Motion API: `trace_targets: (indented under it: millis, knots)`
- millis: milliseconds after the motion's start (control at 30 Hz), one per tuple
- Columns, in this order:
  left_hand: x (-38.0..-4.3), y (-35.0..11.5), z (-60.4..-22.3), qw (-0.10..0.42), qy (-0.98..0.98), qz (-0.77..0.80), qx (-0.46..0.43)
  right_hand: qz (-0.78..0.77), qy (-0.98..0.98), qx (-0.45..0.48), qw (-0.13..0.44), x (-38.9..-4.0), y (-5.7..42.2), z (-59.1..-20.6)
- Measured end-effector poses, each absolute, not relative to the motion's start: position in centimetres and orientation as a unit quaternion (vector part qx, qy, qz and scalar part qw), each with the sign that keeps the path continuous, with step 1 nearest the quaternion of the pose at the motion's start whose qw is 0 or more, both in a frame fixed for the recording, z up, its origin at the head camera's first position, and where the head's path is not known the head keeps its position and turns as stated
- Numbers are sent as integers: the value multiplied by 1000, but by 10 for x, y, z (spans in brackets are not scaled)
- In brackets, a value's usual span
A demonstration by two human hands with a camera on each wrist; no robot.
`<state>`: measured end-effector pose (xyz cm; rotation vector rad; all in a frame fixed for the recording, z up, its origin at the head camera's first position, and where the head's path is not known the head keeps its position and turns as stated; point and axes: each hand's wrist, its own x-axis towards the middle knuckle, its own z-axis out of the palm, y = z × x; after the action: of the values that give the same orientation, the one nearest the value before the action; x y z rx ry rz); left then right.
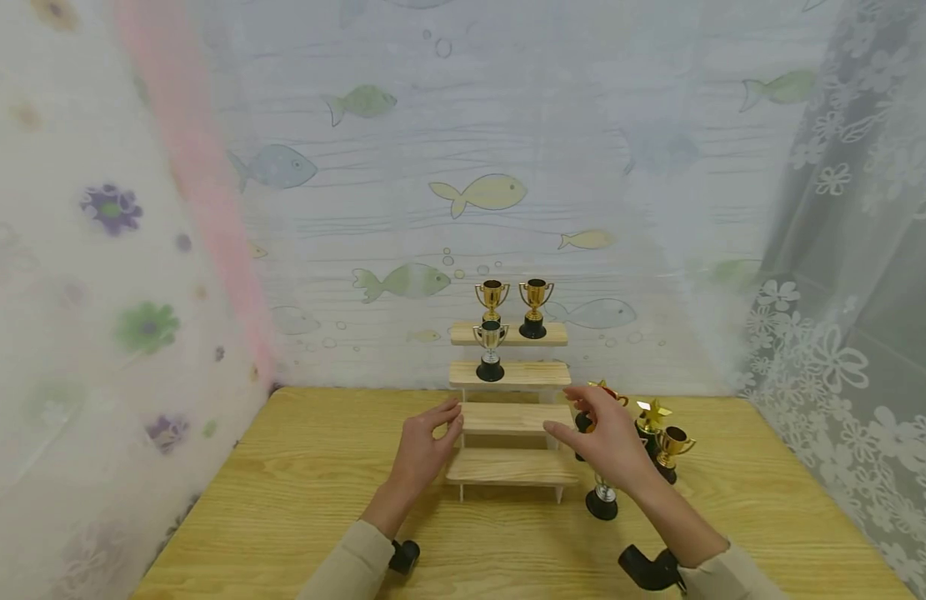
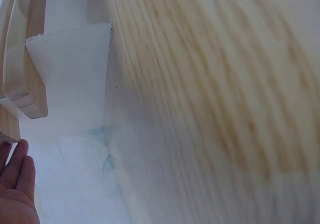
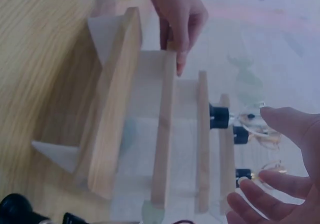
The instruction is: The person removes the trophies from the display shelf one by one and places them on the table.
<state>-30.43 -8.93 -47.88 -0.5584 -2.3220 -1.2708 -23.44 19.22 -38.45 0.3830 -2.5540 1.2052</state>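
Note:
A four-step wooden display stand (image 1: 511, 467) with pale clear side panels is in the middle of the table. My left hand (image 1: 425, 446) pinches the left end of its second step from the bottom, as the right wrist view also shows. Over the right end of that step my right hand (image 1: 608, 442) hovers with fingers spread and nothing held. Two gold trophy cups (image 1: 535, 304) stand on the top step. One silver trophy cup (image 1: 491, 350) is upright on the step below them, toward the left. The two lower steps are bare.
Right of the stand, partly behind my right hand, several trophies are grouped: a gold cup (image 1: 674, 450), a gold star trophy (image 1: 652, 414) and a silver cup (image 1: 602, 502) among them. A fish-print curtain (image 1: 493, 192) hangs behind the wooden table (image 1: 297, 475).

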Motion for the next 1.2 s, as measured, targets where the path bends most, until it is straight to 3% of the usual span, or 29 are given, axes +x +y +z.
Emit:
trace_targets:
  millis: [1200]
  knots:
    - [-306, -90, -480, 218, -845, -444, -203, 444, -882, 132, 90, -302, 121, -384]
